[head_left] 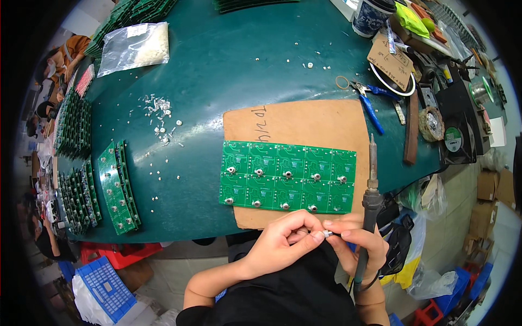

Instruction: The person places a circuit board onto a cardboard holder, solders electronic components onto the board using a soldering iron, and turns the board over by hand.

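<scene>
Above my lap, at the near edge of the cardboard, my left hand (289, 239) and my right hand (360, 243) meet fingertip to fingertip. Both pinch a tiny white-and-metal part (327, 233), mostly covered by the fingers. A soldering iron (371, 202) also rests in my right hand, its tip pointing away from me and its cable hanging below. Just beyond the hands lies a green circuit board panel (293, 163) on a brown cardboard sheet (304, 122). Small round silver parts stand on most of its sections; the lower right section shows bare board.
Stacked circuit boards (73, 125) line the table's left side. Loose small parts (157, 108) lie scattered nearby, below a plastic bag of white pieces (152, 46). To the right are blue-handled pliers (372, 111), a wooden bar (411, 127), a solder reel (453, 139) and a dark cup (372, 19).
</scene>
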A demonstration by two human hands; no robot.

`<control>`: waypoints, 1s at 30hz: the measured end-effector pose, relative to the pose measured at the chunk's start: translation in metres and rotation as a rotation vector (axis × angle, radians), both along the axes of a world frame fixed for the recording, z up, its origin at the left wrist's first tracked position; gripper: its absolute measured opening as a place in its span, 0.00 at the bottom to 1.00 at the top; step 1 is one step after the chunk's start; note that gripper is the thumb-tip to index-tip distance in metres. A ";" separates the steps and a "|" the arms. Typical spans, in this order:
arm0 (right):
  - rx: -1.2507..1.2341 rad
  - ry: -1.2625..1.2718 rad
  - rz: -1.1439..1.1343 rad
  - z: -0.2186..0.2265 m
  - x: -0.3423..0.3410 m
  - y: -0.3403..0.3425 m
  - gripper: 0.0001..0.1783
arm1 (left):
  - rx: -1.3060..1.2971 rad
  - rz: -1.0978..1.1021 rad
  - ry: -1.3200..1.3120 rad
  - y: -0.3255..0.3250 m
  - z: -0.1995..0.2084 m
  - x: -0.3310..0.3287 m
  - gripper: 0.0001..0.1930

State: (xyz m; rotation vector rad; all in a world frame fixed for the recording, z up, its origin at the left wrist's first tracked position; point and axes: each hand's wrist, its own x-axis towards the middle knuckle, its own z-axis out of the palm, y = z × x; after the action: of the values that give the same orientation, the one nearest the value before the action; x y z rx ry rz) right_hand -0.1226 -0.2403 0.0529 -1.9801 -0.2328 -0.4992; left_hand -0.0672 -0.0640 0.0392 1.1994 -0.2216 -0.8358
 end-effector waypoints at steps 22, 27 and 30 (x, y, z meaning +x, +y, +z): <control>-0.265 0.056 -0.222 -0.031 -0.003 -0.021 0.19 | 0.848 0.642 -0.774 0.106 -0.030 0.032 0.11; -0.300 0.041 -0.240 -0.031 -0.004 -0.021 0.17 | 0.884 0.569 -0.728 0.102 -0.031 0.032 0.11; -0.318 0.033 -0.223 -0.029 -0.004 -0.022 0.17 | 0.853 0.571 -0.741 0.102 -0.034 0.032 0.11</control>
State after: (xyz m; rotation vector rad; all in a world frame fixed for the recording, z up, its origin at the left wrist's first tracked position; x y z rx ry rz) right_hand -0.1268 -0.2620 0.0234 -2.3382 -0.0728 -0.5997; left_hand -0.0351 0.0378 0.0056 2.2163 -0.0982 0.0974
